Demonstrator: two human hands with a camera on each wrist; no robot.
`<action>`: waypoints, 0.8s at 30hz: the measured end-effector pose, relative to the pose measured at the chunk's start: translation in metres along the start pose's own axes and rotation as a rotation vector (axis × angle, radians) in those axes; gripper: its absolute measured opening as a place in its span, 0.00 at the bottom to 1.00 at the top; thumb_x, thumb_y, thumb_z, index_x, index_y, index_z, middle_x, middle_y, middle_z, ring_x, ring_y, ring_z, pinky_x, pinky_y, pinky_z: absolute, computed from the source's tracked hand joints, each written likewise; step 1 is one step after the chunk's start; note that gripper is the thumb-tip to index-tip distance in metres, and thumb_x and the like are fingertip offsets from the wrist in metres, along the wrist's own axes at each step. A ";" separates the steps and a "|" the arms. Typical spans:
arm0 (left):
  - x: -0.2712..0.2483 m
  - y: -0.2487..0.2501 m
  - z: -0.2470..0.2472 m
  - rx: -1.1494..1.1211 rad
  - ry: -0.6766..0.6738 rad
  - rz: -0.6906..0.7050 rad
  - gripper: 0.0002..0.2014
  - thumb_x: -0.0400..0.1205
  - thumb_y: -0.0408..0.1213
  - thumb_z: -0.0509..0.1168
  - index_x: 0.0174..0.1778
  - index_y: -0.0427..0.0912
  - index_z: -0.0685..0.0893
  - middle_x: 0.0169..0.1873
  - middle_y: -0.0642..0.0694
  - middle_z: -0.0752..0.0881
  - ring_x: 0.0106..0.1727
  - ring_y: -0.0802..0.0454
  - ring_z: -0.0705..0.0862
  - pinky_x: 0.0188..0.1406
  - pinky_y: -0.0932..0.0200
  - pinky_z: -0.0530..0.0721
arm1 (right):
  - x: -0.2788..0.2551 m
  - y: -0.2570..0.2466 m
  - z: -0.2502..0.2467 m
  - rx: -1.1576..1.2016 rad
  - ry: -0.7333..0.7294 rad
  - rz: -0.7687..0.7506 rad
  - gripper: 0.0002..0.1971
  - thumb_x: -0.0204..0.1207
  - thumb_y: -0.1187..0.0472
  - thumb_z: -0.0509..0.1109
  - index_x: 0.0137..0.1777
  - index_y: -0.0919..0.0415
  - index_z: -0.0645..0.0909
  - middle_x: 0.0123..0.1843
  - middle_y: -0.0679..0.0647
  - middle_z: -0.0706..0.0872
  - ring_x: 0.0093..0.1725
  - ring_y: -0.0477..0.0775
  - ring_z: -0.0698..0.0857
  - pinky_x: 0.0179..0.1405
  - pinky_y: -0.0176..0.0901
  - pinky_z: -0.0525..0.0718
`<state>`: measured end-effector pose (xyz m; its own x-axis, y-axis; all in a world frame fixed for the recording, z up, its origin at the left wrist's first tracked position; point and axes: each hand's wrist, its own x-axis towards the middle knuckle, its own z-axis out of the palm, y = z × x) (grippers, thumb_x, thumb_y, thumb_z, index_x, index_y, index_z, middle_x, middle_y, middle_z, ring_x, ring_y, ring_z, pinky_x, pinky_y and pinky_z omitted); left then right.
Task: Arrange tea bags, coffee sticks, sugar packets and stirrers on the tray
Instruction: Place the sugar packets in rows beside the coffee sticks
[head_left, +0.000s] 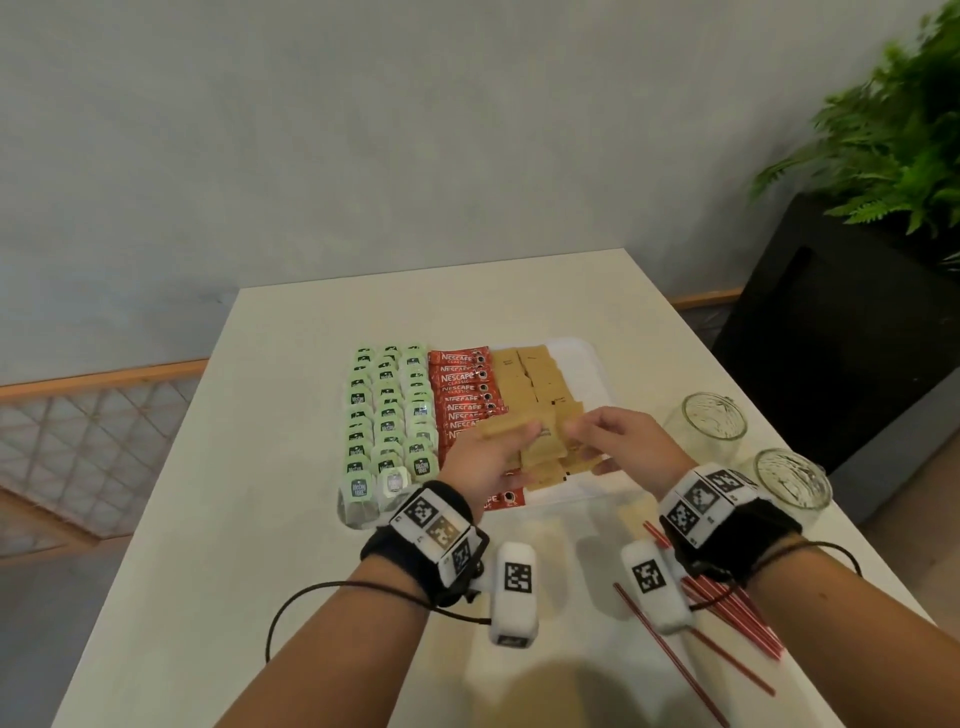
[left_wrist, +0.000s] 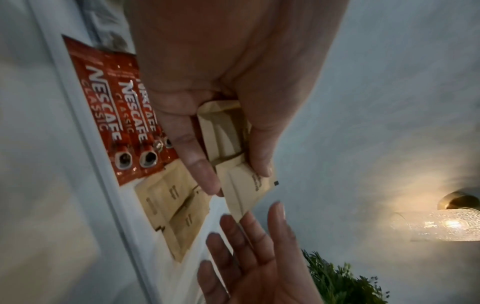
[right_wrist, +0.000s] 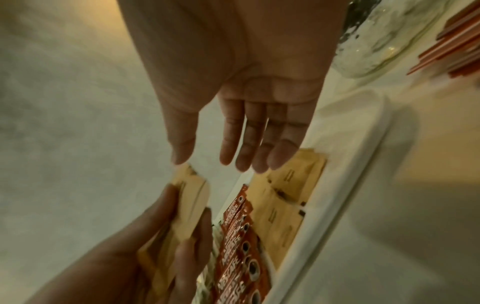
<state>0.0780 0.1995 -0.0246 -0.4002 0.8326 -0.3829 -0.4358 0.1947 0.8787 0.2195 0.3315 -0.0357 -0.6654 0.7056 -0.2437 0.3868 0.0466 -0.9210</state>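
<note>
A white tray (head_left: 587, 358) holds rows of green tea bags (head_left: 389, 415), red coffee sticks (head_left: 462, 389) and brown sugar packets (head_left: 530, 379). My left hand (head_left: 524, 436) hovers over the tray's near end and pinches a small stack of sugar packets (left_wrist: 241, 185) between thumb and fingers. My right hand (right_wrist: 213, 160) faces it with straight fingers, and its thumb tip meets the stack's corner (right_wrist: 189, 205). Red stirrers (head_left: 727, 613) lie loose on the table under my right wrist.
Two glass jars (head_left: 714, 415) (head_left: 792, 478) stand on the table right of the tray. A black planter with a fern (head_left: 883, 156) stands beyond the table's right edge. Some tea bags (head_left: 358, 499) overhang the tray's near-left corner.
</note>
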 end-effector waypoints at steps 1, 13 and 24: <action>0.000 0.000 0.004 -0.005 -0.014 0.008 0.13 0.81 0.38 0.71 0.62 0.44 0.86 0.53 0.47 0.92 0.53 0.50 0.91 0.43 0.55 0.90 | -0.004 -0.004 0.003 -0.007 -0.063 -0.019 0.12 0.73 0.52 0.77 0.50 0.59 0.86 0.44 0.50 0.90 0.43 0.46 0.89 0.41 0.40 0.86; -0.009 0.003 -0.004 0.906 0.176 0.281 0.15 0.81 0.49 0.68 0.61 0.47 0.83 0.53 0.53 0.86 0.48 0.51 0.87 0.52 0.48 0.87 | -0.013 -0.018 -0.012 -0.374 -0.133 -0.051 0.09 0.68 0.65 0.77 0.35 0.60 0.78 0.36 0.58 0.91 0.41 0.60 0.89 0.46 0.52 0.87; -0.016 0.016 0.018 1.495 0.090 0.443 0.06 0.82 0.50 0.66 0.48 0.54 0.86 0.46 0.52 0.84 0.45 0.51 0.83 0.38 0.57 0.77 | -0.016 -0.047 -0.013 -0.762 -0.189 -0.118 0.05 0.70 0.61 0.78 0.36 0.56 0.84 0.32 0.45 0.84 0.33 0.43 0.80 0.32 0.33 0.75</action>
<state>0.0919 0.1986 0.0005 -0.3443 0.9389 0.0063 0.8710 0.3169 0.3754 0.2208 0.3272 0.0155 -0.7999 0.5370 -0.2679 0.5920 0.6329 -0.4989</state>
